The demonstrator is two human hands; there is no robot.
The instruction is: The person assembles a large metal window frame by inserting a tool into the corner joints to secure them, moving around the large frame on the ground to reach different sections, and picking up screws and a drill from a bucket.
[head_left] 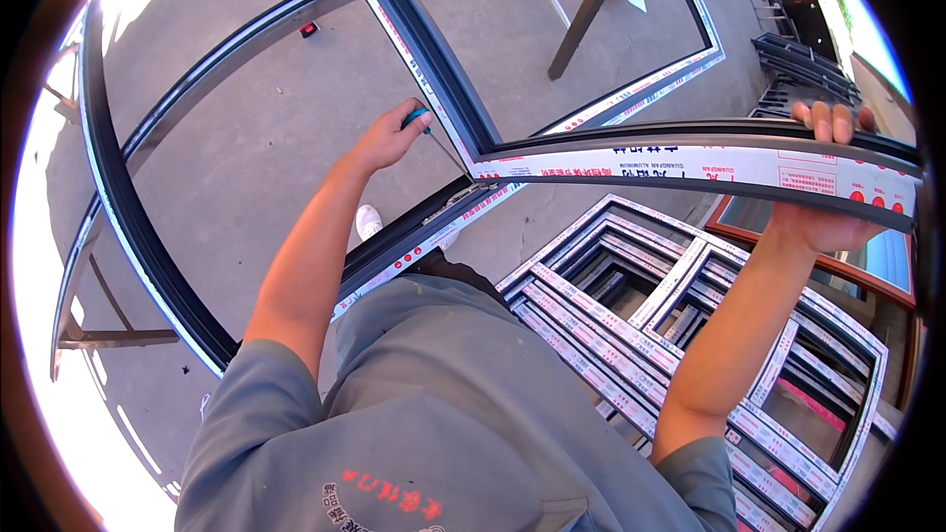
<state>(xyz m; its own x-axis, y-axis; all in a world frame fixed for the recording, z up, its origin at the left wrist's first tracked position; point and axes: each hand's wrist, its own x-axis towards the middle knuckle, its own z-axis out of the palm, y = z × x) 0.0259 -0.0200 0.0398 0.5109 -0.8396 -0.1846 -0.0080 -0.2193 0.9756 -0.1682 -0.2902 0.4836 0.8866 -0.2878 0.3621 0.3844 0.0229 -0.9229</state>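
My left grip (390, 138), upper centre, holds the screwdriver (417, 118), best aligned squarely while my right grip (816, 228) clasps the frame (680, 166).

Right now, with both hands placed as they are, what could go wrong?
The teal-handled screwdriver in the left hand points toward the corner of the dark metal frame with white printed film; it might slip and scratch the metal.

Only the right hand is seen gripping that angled frame, so it could swing if the grip loosens.

The stacked white-filmed rectangular frames nearby might get knocked if it drops.
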